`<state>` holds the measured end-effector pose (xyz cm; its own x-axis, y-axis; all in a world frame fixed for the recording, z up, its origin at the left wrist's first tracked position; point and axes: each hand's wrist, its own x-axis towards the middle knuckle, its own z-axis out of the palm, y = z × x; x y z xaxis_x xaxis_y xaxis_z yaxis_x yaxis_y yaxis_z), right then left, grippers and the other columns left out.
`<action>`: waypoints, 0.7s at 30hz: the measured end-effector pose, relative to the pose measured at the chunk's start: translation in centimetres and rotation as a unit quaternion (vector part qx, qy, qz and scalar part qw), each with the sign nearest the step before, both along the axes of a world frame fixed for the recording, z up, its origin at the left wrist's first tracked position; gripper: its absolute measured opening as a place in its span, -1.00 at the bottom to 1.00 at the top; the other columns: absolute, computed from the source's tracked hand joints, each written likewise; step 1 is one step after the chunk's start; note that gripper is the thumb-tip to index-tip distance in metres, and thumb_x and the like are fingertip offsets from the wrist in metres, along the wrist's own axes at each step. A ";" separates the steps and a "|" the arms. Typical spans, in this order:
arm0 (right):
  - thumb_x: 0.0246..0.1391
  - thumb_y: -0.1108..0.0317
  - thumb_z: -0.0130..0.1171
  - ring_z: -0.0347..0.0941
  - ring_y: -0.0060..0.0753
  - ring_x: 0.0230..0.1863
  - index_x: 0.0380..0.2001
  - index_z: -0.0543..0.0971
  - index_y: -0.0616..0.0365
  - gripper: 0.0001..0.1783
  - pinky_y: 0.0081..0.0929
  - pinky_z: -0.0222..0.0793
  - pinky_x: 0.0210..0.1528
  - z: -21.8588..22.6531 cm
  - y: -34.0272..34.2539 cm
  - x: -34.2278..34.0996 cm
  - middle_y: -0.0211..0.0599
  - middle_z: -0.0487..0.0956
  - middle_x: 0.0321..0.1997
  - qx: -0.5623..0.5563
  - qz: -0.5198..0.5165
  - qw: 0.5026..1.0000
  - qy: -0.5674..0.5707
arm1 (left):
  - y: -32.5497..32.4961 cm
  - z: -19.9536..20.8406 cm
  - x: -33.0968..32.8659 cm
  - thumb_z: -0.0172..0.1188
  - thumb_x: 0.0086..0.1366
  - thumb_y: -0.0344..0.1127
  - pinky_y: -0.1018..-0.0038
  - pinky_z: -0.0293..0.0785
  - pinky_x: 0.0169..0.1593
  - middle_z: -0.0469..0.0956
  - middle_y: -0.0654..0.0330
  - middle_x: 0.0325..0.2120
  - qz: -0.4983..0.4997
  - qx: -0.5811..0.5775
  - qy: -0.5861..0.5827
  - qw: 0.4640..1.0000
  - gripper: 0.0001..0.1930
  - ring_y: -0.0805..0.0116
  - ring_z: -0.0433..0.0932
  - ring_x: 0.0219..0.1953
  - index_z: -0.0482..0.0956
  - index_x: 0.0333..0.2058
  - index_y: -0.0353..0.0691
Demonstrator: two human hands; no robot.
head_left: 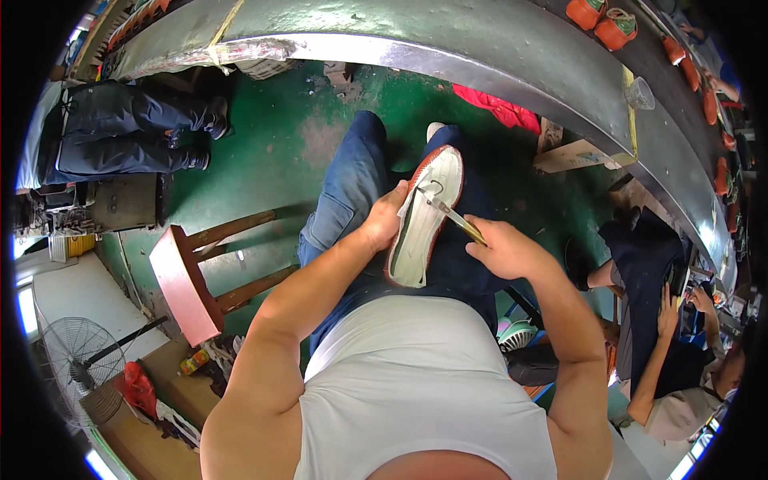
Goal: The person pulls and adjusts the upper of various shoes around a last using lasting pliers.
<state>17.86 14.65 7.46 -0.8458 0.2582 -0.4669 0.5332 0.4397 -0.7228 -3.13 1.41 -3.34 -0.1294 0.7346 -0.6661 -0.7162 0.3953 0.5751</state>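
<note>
Over my lap lies a shoe (418, 232), its long pale, whitish face toward me and a reddish-brown edge around it. My left hand (388, 214) grips the shoe's left edge near the middle, fingers wrapped under it. In my right hand (508, 246) is a slim metal hand tool (458, 220) with a yellowish handle; its exact kind is not clear. The tool's metal head meets the pale face of the shoe in its upper half. A thin dark curved mark or strand (436, 187) shows there, beside the tool's tip.
A long grey metal bench (432, 56) curves across the far side, with orange-red shoes (616, 29) beyond it. To my left stand a reddish wooden stool (188, 284) and a wire fan (80, 368). Another person works at right (668, 344); someone's legs (132, 128) show at far left.
</note>
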 end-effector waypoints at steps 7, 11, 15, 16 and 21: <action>0.22 0.19 0.14 0.54 0.22 -0.17 -0.27 0.52 0.33 -0.67 -0.04 0.43 -0.13 4.7 2.0 -6.4 0.14 0.60 -0.29 0.069 0.165 0.963 -0.200 | -1.7 1.1 1.1 -0.34 0.53 0.22 0.38 0.36 0.21 0.52 0.06 0.07 -0.040 -0.007 0.144 0.989 -0.31 0.28 0.47 0.09 0.39 0.25 -0.26; 0.21 0.23 0.16 0.55 0.19 -0.31 -0.29 0.52 0.27 -0.73 -0.06 0.41 -0.26 -2.1 -2.2 -3.0 0.09 0.58 -0.43 0.041 -0.011 0.999 -0.013 | -1.7 1.7 0.3 -0.19 0.50 0.25 0.28 0.33 0.27 0.41 0.06 0.18 0.009 0.126 0.002 0.992 -0.29 0.25 0.39 0.19 0.21 0.35 -0.21; 0.22 0.23 0.14 0.54 0.19 -0.33 -0.20 0.53 0.35 -0.68 -0.07 0.47 -0.22 -5.6 -7.3 -1.7 0.10 0.58 -0.40 -0.005 -0.186 0.982 0.041 | -0.1 1.2 -0.7 0.06 0.44 0.15 0.30 0.26 0.32 0.31 0.08 0.27 -0.038 0.148 0.059 0.986 -0.21 0.26 0.29 0.28 0.00 0.45 -0.12; 0.23 0.25 0.13 0.56 0.08 -0.38 -0.16 0.52 0.35 -0.68 -0.16 0.50 -0.26 -5.5 -7.3 -2.0 0.01 0.59 -0.42 -0.009 -0.218 0.974 0.065 | 0.3 1.6 -1.0 0.15 0.43 0.02 0.36 0.25 0.31 0.33 0.10 0.27 -0.019 0.129 0.043 0.990 -0.21 0.29 0.31 0.27 -0.02 0.46 -0.14; 0.28 0.29 0.13 0.54 -0.55 -0.37 -0.05 0.50 0.31 -0.69 -0.52 0.54 -0.38 -3.2 -2.4 -1.0 -0.34 0.58 -0.33 -0.272 -0.218 0.937 -0.032 | 0.5 1.6 0.6 0.17 0.44 -0.18 0.44 0.27 0.29 0.39 0.12 0.23 -0.011 0.091 0.119 0.989 -0.29 0.35 0.36 0.22 0.06 0.44 -0.16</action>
<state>16.87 12.26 4.27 -0.6804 0.2818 -0.6764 0.6270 -0.2537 -0.7365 -2.57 1.91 -1.72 -0.2486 0.8438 -0.4756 -0.5450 0.2841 0.7888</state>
